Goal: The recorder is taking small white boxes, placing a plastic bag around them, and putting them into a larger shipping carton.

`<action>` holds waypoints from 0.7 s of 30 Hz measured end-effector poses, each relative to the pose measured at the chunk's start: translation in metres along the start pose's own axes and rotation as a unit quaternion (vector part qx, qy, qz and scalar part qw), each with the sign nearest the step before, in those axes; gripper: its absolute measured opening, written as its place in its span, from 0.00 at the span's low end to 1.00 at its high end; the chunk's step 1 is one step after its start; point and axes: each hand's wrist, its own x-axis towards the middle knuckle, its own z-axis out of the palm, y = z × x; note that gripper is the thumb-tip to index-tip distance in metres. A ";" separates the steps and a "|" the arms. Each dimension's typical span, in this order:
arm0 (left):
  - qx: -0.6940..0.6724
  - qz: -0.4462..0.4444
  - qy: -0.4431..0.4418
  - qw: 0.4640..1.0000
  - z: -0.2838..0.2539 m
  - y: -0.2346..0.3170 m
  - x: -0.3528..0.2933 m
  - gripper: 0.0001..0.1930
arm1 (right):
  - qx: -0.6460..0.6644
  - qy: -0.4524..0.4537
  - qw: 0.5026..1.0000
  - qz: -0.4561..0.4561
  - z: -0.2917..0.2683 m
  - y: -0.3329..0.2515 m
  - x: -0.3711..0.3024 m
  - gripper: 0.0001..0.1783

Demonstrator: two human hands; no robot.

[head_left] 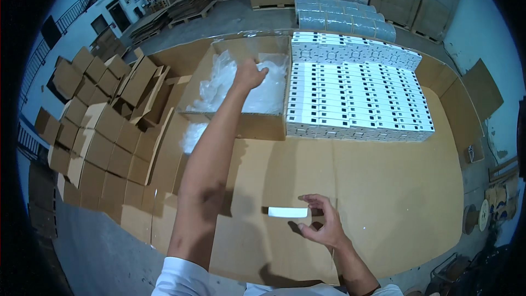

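My left hand [250,74] reaches far forward over an open carton, among clear plastic bags [216,85]. Its thumb sticks out to the right, while the other fingers are mostly hidden behind the back of the hand. Nearer to me, a small, slim white box [287,212] lies on the cardboard-covered table [394,192]. Around the right end of this box, without visibly gripping it, my right hand [324,222] holds its thumb and fingers apart.
Rows of white printed boxes [356,93] stand packed at the back right. Brown cartons [104,142] are stacked at the left. The plastic bags' carton [260,126] has raised walls, and a cardboard rim [466,104] borders the table. Wrapped rolls [345,22] lie beyond.
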 end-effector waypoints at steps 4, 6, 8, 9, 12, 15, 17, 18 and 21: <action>0.063 -0.021 -0.077 0.995 0.030 -0.014 0.038 0.33 | 0.023 -0.002 0.999 0.030 -0.006 0.005 0.009 0.39; 0.057 -0.043 -0.080 0.994 0.039 -0.018 0.047 0.34 | 0.047 -0.018 0.997 0.061 -0.008 0.002 0.012 0.39; 0.060 -0.041 -0.079 0.994 0.042 -0.016 0.054 0.33 | 0.024 -0.009 0.999 0.044 -0.009 0.012 0.014 0.39; 0.064 -0.043 -0.048 0.996 0.045 -0.016 0.054 0.30 | 0.027 -0.007 0.999 0.033 -0.009 0.014 0.016 0.39; 0.006 -0.052 -0.030 0.998 0.043 -0.021 0.065 0.24 | 0.032 -0.006 0.999 0.019 -0.009 0.016 0.019 0.39; -0.066 -0.075 -0.044 0.994 0.030 -0.035 0.069 0.19 | 0.031 -0.008 0.999 0.014 -0.008 0.015 0.018 0.39; -0.097 -0.086 -0.041 0.991 0.015 -0.051 0.061 0.16 | 0.034 -0.015 0.999 0.013 -0.003 0.016 0.015 0.38; -0.141 -0.083 -0.043 0.986 0.012 -0.042 0.055 0.12 | 0.030 -0.008 0.999 0.014 -0.003 0.016 0.011 0.38; -0.273 -0.093 -0.037 0.957 -0.012 -0.022 0.022 0.10 | 0.024 0.003 1.000 0.016 0.000 0.013 -0.005 0.37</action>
